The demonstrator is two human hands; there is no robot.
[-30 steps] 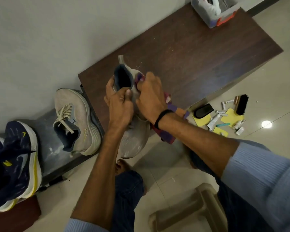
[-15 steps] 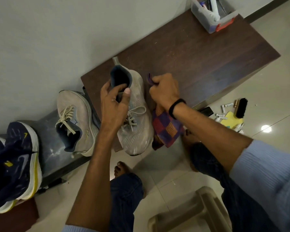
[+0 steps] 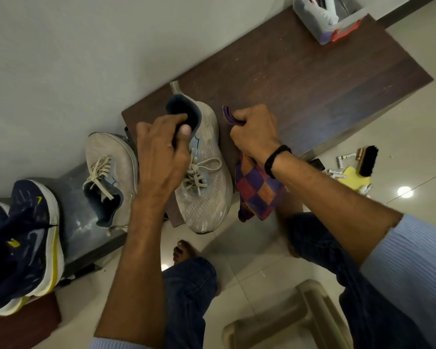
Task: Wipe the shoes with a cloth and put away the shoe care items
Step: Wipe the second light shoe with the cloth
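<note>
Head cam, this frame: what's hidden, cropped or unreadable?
Head view throughout:
1. Contents of the plastic box: cut off by the top edge.
2. Labels on the floor tubes: too small to read.
3. Most of the black object: behind the right forearm.
4. Part of the navy shoes: cropped by the left edge.
5. Fingertips of the left hand: inside the collar of the grey shoe.
6. Top of the cloth: bunched inside the right hand.

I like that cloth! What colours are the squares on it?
The cloth has purple and orange-red striped checks, best seen in the head view.
</note>
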